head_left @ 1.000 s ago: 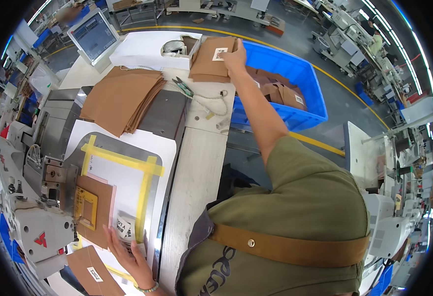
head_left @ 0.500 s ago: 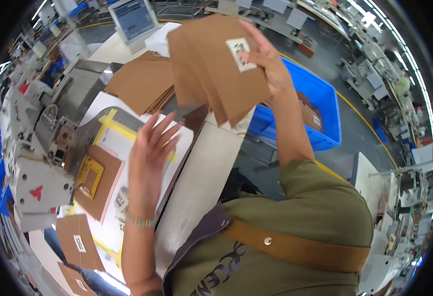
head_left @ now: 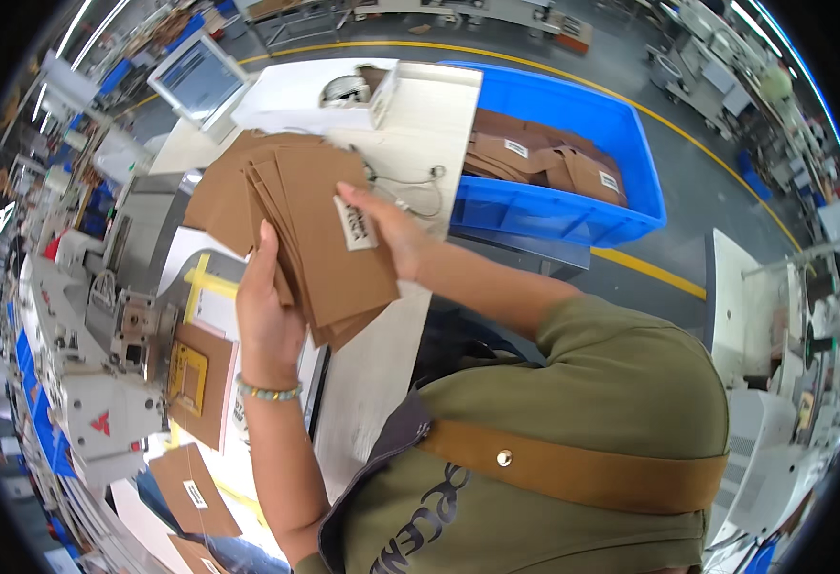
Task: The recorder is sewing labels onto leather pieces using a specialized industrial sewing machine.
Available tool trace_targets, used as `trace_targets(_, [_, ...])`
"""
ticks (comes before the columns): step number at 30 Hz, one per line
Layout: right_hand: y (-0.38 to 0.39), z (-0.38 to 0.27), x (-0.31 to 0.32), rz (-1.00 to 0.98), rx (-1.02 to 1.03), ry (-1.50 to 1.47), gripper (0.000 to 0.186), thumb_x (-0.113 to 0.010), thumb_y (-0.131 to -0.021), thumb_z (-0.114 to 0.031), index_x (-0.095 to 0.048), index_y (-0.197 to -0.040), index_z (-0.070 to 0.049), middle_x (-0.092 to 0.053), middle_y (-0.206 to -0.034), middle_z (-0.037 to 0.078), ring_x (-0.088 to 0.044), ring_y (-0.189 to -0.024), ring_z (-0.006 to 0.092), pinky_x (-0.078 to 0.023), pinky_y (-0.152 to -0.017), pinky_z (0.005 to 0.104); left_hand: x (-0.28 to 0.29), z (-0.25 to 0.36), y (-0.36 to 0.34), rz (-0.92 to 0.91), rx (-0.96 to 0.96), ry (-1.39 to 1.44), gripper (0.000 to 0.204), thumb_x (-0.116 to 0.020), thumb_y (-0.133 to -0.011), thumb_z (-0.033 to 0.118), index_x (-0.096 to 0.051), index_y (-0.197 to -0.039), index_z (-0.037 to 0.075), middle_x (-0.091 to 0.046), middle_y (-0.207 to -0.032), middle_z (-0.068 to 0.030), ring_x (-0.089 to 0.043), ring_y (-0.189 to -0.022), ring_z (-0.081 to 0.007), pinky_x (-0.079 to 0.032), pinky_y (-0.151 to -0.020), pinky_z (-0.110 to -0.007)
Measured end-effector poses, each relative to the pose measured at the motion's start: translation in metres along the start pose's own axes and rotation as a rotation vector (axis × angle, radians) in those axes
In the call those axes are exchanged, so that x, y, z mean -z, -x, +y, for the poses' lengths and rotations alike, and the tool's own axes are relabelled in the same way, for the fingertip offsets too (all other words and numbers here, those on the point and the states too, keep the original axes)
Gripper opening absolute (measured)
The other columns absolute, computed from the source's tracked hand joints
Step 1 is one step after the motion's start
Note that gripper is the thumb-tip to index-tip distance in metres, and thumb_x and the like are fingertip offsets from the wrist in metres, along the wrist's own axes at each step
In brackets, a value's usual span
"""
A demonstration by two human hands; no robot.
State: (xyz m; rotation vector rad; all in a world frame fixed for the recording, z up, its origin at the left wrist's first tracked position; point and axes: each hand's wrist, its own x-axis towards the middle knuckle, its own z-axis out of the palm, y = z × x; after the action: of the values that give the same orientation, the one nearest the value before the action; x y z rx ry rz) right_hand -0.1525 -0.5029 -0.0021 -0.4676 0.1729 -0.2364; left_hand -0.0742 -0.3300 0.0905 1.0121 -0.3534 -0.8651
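Observation:
Between my two hands is a fanned stack of flat brown fabric pieces [head_left: 329, 258], with a white label [head_left: 356, 225] on the top one. My right hand [head_left: 391, 230] is closed on the right edge, its thumb beside the label and its other fingers hidden underneath. At the left edge my left hand [head_left: 272, 306] grips the stack, thumb on top. Behind it lies another pile of brown pieces [head_left: 214, 196] on the table. Below my left hand, a brown panel [head_left: 211, 383] under a yellow frame [head_left: 188, 380] rests at the sewing machine [head_left: 95, 383].
A blue crate [head_left: 554, 215] holding labelled brown pieces stands at the right beyond the table edge. At the back are an open white box [head_left: 305, 100] and a screen [head_left: 200, 81]. Labelled brown pieces [head_left: 193, 493] hang at the lower left, and a cord [head_left: 410, 182] lies behind the stack.
My right hand has brought the stack down and to the left. My left hand, open and apart before, now grips its left edge. The view has shifted, showing more of the crate.

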Motion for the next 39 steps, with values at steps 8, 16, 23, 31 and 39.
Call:
trace_targets(8, [0.034, 0.034, 0.001, -0.112, -0.083, -0.378, 0.056, -0.076, -0.1, -0.045, -0.064, -0.14, -0.009, -0.074, -0.13, 0.009, -0.073, -0.116, 0.0216, -0.059, -0.103, 0.0396, 0.006, 0.02, -0.003, -0.073, 0.056, -0.45, 0.051, -0.056, -0.114, 0.034, -0.055, -0.15, -0.002, -0.063, -0.146, -0.0071, -0.061, -0.132, -0.0169, -0.047, -0.113, -0.035])
trace_targets(16, [0.087, -0.01, 0.024, -0.027, 0.319, -0.091, 0.054, -0.081, -0.096, -0.035, -0.062, -0.14, -0.009, -0.072, -0.129, 0.006, -0.07, -0.118, 0.0194, -0.058, -0.102, 0.0402, -0.018, 0.003, -0.015, -0.36, 0.003, -0.743, 0.064, -0.046, -0.116, 0.044, -0.042, -0.162, -0.001, -0.05, -0.161, -0.0106, -0.049, -0.146, -0.0209, -0.037, -0.122, -0.04])
trace_targets(23, [0.134, -0.017, 0.05, 0.073, 0.464, -0.117, 0.058, -0.085, -0.092, -0.026, -0.06, -0.142, -0.012, -0.07, -0.128, 0.006, -0.068, -0.119, 0.021, -0.055, -0.104, 0.0418, -0.089, -0.069, -0.018, -0.448, -0.134, -1.048, 0.065, -0.052, -0.115, 0.04, -0.04, -0.164, -0.001, -0.048, -0.163, -0.0135, -0.048, -0.147, -0.0216, -0.036, -0.122, -0.036])
trace_targets(31, [0.269, -0.123, 0.157, 0.558, 1.027, -0.279, 0.028, -0.077, -0.098, -0.028, -0.068, -0.122, -0.015, -0.073, -0.113, 0.004, -0.071, -0.111, 0.0238, -0.06, -0.097, 0.0471, -0.133, -0.103, -0.023, -0.737, -0.077, -0.979, 0.06, -0.049, -0.116, 0.037, -0.041, -0.165, 0.004, -0.05, -0.164, -0.0154, -0.06, -0.138, -0.0246, -0.047, -0.115, -0.038])
trace_targets(39, [0.501, -0.244, 0.341, 1.332, 1.776, 0.035, 0.048, -0.078, -0.101, -0.017, -0.055, -0.142, -0.005, -0.067, -0.131, 0.01, -0.069, -0.115, 0.0254, -0.062, -0.098, 0.0475, -0.125, -0.122, -0.021, -0.865, 0.044, -1.07, 0.049, -0.054, -0.111, 0.025, -0.056, -0.156, 0.006, -0.061, -0.154, -0.013, -0.062, -0.134, -0.0262, -0.046, -0.115, -0.039])
